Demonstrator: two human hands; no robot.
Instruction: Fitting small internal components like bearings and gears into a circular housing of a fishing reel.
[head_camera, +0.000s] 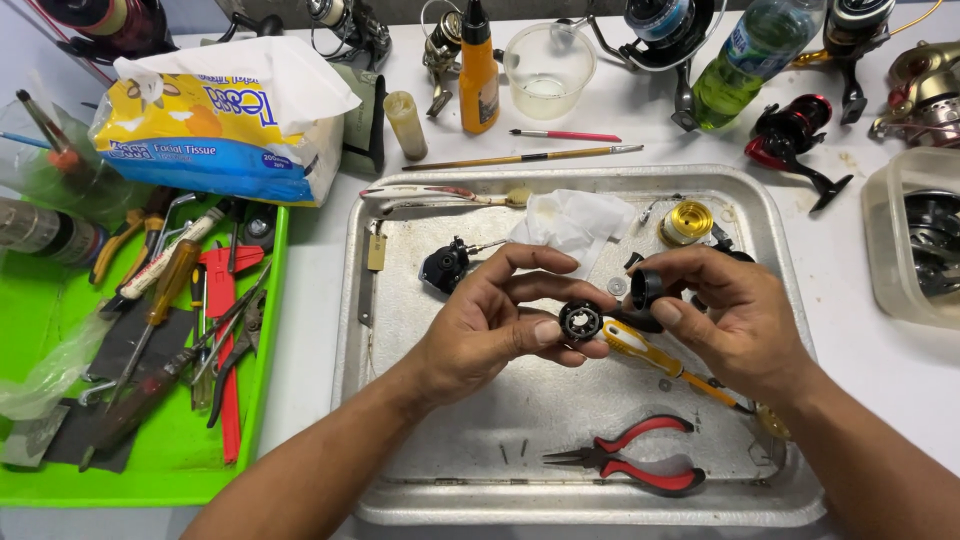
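Head view: a bearing (580, 320) is pinched in the left hand (490, 325), a black cap (646, 288) gripped by the right hand (735, 320); the reel body (445, 265) lies unassembled in the tray (400, 490).

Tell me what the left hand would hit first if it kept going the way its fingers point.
The left hand, pinching a small black round part, points right toward the right hand. It would likely meet that hand's thumb and the black cap it holds first, though depth is hard to judge.
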